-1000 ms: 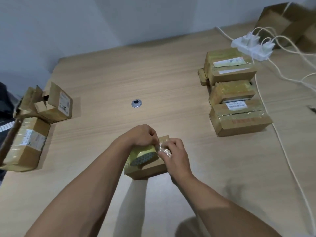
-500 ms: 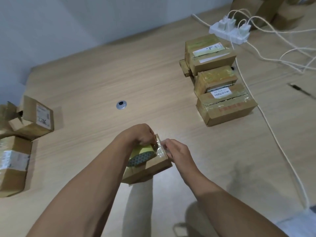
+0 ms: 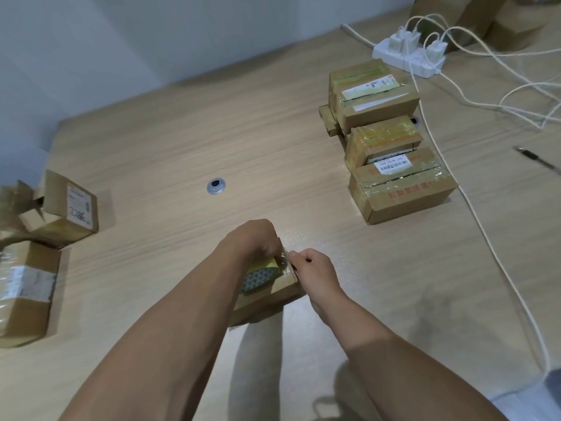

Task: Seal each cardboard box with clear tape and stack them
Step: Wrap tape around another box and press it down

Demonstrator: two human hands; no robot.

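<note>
Grips round yellowish tape roll [image 3: 263,273] with curled left hand [image 3: 253,238] atop small brown cardboard box [image 3: 268,302]; pinches clear tape strip [image 3: 283,259] with right hand [image 3: 314,270].

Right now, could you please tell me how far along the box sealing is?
Done: three glossy taped boxes sit grouped on the right. In hand: the left hand grips the tape roll on a small box while the right hand pinches the tape end. Left: finishing this box, the open-flapped box on the left, probably its neighbour, then stacking.
</note>
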